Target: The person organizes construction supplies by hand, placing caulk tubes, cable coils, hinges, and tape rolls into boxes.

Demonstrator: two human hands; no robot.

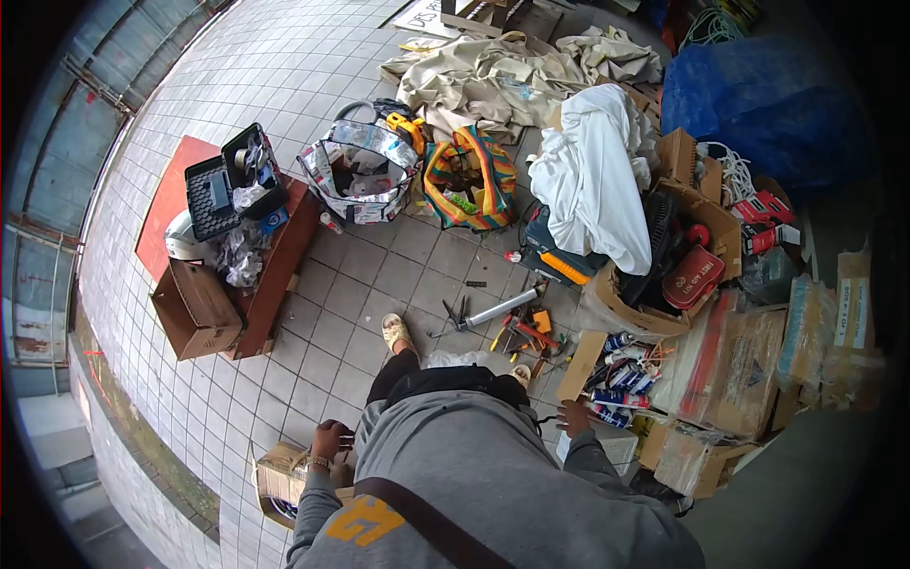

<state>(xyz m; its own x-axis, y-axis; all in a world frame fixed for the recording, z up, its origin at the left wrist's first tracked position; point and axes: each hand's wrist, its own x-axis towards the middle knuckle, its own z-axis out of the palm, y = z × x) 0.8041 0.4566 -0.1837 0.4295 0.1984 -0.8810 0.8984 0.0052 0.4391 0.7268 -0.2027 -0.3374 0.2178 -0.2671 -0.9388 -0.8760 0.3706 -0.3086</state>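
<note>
1. With twelve at the top of the view, the left hand (332,440) is beside the person's hip, palm turned inward, fingers loosely bent; I cannot tell whether they close on anything.
2. A cardboard box (282,463) sits on the floor below that hand, spreading from about six to eight o'clock of it. The forearm covers part of the box, and contact with the hand cannot be told.
3. The right hand (573,417) has its fingers spread in an open grip.
4. A carton (580,368) is just beyond the right hand, with its raised flap at twelve o'clock of the fingers. Tubes (633,377) lie in it at one to two o'clock; whether the fingertips touch the carton is unclear.
5. A white box (614,448) lies near the right hand at four o'clock, partly behind the sleeve.
6. At eleven o'clock from the right hand, a caulking gun (498,308) lies on the tiles, beside a cluster of hand tools (531,329).
7. Farther off, at one o'clock from the right hand, a red first aid kit (694,277) rests in another box (718,228).
</note>
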